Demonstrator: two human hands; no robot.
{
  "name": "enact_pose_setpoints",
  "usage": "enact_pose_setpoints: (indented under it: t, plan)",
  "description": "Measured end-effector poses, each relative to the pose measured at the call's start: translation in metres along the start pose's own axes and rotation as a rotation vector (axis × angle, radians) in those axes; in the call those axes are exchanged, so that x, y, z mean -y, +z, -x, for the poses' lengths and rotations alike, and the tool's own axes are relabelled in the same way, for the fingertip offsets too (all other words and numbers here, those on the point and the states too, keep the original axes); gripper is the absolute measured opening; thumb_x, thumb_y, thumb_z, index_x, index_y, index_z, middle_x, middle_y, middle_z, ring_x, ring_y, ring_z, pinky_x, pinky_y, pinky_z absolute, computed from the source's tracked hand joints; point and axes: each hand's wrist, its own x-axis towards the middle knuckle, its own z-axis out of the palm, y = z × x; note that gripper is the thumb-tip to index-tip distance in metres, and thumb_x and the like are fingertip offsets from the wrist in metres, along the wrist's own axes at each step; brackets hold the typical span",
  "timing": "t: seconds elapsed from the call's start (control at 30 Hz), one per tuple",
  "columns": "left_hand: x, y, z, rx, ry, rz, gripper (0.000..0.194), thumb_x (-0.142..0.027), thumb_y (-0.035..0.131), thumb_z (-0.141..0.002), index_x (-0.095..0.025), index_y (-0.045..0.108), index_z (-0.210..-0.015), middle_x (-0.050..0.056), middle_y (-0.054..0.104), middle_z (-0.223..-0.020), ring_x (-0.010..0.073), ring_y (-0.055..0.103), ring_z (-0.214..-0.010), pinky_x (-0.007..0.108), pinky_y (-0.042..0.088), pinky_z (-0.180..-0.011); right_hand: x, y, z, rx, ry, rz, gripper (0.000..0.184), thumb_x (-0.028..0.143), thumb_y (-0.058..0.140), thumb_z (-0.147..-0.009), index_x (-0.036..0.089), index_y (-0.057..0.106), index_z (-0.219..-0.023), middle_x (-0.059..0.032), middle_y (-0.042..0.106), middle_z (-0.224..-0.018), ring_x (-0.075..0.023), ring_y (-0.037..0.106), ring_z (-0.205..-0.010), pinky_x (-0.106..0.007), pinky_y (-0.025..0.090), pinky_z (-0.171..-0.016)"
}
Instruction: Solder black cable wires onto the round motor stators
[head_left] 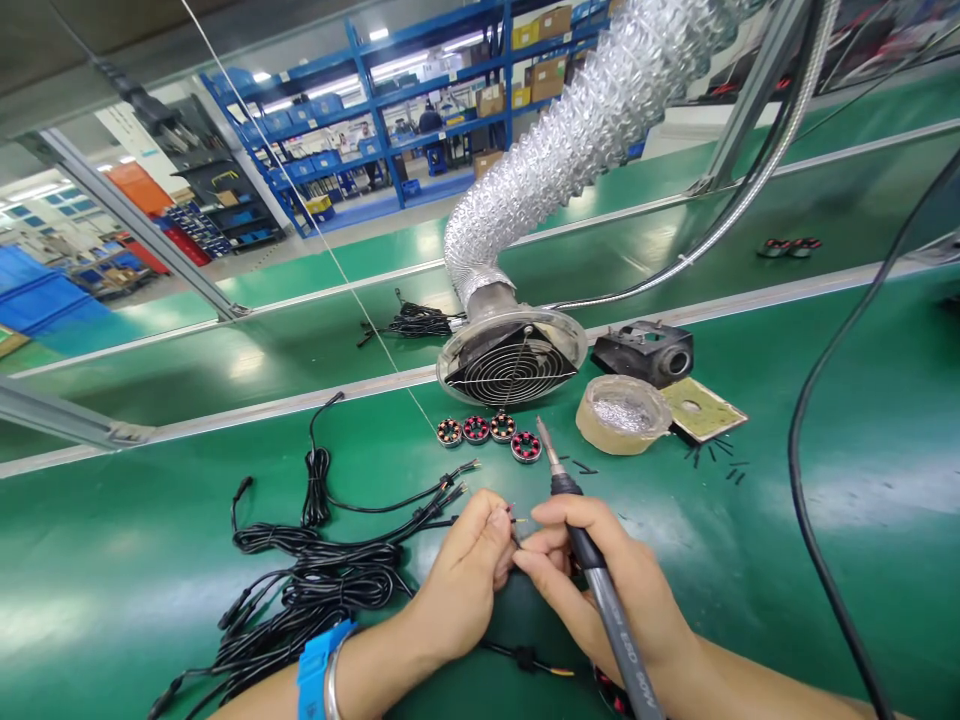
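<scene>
My left hand (469, 570) is closed in a pinch on thin wire ends (519, 520), apparently those of a black cable; the fingers hide most of them. My right hand (637, 590) is wrapped round a soldering iron (619, 635), its tip pointing up and away from me. The right thumb and a fingertip also meet near the left fingers, at a small dark piece I cannot make out. Several motor stators (476, 430) with red or copper windings lie beyond the iron tip. Left of my hands is a pile of coiled black cables (341, 575) with stripped ends.
A fume extractor hood (512, 365) on a silver duct (555, 150) stands ahead. Right of it are a round solder tub (622, 415), a black soldering iron stand (645, 352) and a yellow sponge tray (703, 408). Short black tubes lie nearby. A black cord (799, 470) hangs at right.
</scene>
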Motion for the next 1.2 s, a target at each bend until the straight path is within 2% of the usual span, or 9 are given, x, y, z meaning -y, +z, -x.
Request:
enact_pose_setpoints:
  t: [0.1, 0.2, 0.27, 0.37, 0.5, 0.67, 0.93, 1.03, 1.2]
  plan:
    - [-0.001, -0.006, 0.0, 0.02, 0.008, -0.159, 0.049, -0.069, 0.043, -0.089, -0.023, 0.037, -0.077, -0.009, 0.03, -0.061, 0.0095, 0.023, -0.053, 0.023, 0.023, -0.049, 0.001, -0.005, -0.004, 0.001, -0.182, 0.141, 0.024, 0.01, 0.054, -0.086, 0.025, 0.052, -0.105, 0.0028, 0.065, -0.07, -0.0134, 0.065, -0.057, -0.022, 0.054, -0.053]
    - [-0.003, -0.008, 0.003, 0.036, 0.052, -0.394, 0.039, -0.055, 0.036, -0.097, -0.022, 0.04, -0.078, -0.005, 0.04, -0.068, 0.0122, 0.035, -0.061, 0.026, 0.03, -0.057, 0.0, -0.012, -0.012, -0.005, -0.327, 0.231, 0.028, 0.007, 0.054, -0.085, 0.024, 0.053, -0.108, -0.0014, 0.067, -0.079, -0.0161, 0.061, -0.063, -0.028, 0.053, -0.058]
    - [-0.005, -0.007, 0.005, 0.041, 0.069, -0.528, 0.033, -0.047, 0.034, -0.099, -0.022, 0.043, -0.08, -0.003, 0.046, -0.073, 0.0146, 0.042, -0.068, 0.028, 0.033, -0.062, -0.003, -0.015, -0.015, 0.039, -0.354, 0.212, 0.031, 0.006, 0.053, -0.087, 0.025, 0.054, -0.112, -0.0014, 0.067, -0.08, -0.016, 0.059, -0.063, -0.027, 0.051, -0.057]
    - [-0.01, -0.005, 0.007, 0.063, 0.05, -0.662, 0.029, -0.042, 0.031, -0.1, -0.022, 0.045, -0.083, -0.001, 0.05, -0.074, 0.0165, 0.046, -0.069, 0.03, 0.034, -0.064, -0.008, -0.017, -0.018, 0.109, -0.384, 0.153, 0.028, 0.007, 0.051, -0.091, 0.024, 0.056, -0.113, 0.0024, 0.061, -0.068, -0.0138, 0.052, -0.056, -0.024, 0.045, -0.051]
    - [-0.019, -0.004, 0.006, 0.059, 0.083, -0.747, 0.022, -0.037, 0.037, -0.098, -0.021, 0.046, -0.085, 0.0, 0.054, -0.079, 0.0172, 0.047, -0.073, 0.03, 0.034, -0.067, -0.011, -0.024, -0.021, 0.079, -0.361, 0.142, 0.027, 0.007, 0.053, -0.09, 0.024, 0.057, -0.11, 0.0004, 0.067, -0.076, -0.0138, 0.058, -0.062, -0.025, 0.05, -0.057]
    - [-0.023, -0.006, 0.002, 0.12, 0.084, -0.612, 0.025, -0.038, 0.041, -0.096, -0.02, 0.045, -0.08, -0.002, 0.053, -0.073, 0.0144, 0.045, -0.068, 0.027, 0.033, -0.065, -0.013, -0.033, -0.025, 0.076, -0.292, 0.124, 0.029, 0.007, 0.055, -0.087, 0.024, 0.057, -0.111, 0.0003, 0.071, -0.078, -0.0137, 0.068, -0.066, -0.023, 0.055, -0.059]
    - [-0.006, -0.007, -0.005, 0.151, -0.092, -0.153, 0.051, -0.071, 0.053, -0.081, -0.021, 0.045, -0.08, -0.008, 0.047, -0.059, 0.0077, 0.025, -0.046, 0.023, 0.019, -0.047, -0.015, -0.029, -0.023, 0.046, -0.315, 0.163, 0.026, 0.007, 0.056, -0.086, 0.024, 0.061, -0.105, 0.0007, 0.072, -0.074, -0.0127, 0.064, -0.059, -0.022, 0.053, -0.054]
    - [-0.009, -0.004, -0.005, 0.137, -0.113, -0.138, 0.049, -0.069, 0.055, -0.079, -0.021, 0.045, -0.078, -0.008, 0.046, -0.054, 0.0073, 0.024, -0.044, 0.023, 0.018, -0.047, -0.016, -0.027, -0.02, 0.042, -0.308, 0.151, 0.025, 0.005, 0.057, -0.086, 0.024, 0.06, -0.103, 0.0006, 0.072, -0.077, -0.0121, 0.06, -0.058, -0.021, 0.051, -0.052]
    - [-0.011, -0.001, 0.001, -0.019, -0.077, -0.227, 0.033, -0.05, 0.054, -0.082, -0.021, 0.044, -0.071, -0.009, 0.041, -0.049, 0.0092, 0.032, -0.049, 0.023, 0.025, -0.051, -0.02, -0.031, -0.023, 0.095, -0.325, 0.166, 0.026, 0.006, 0.056, -0.086, 0.023, 0.06, -0.106, 0.0004, 0.072, -0.078, -0.0134, 0.058, -0.06, -0.024, 0.051, -0.055]
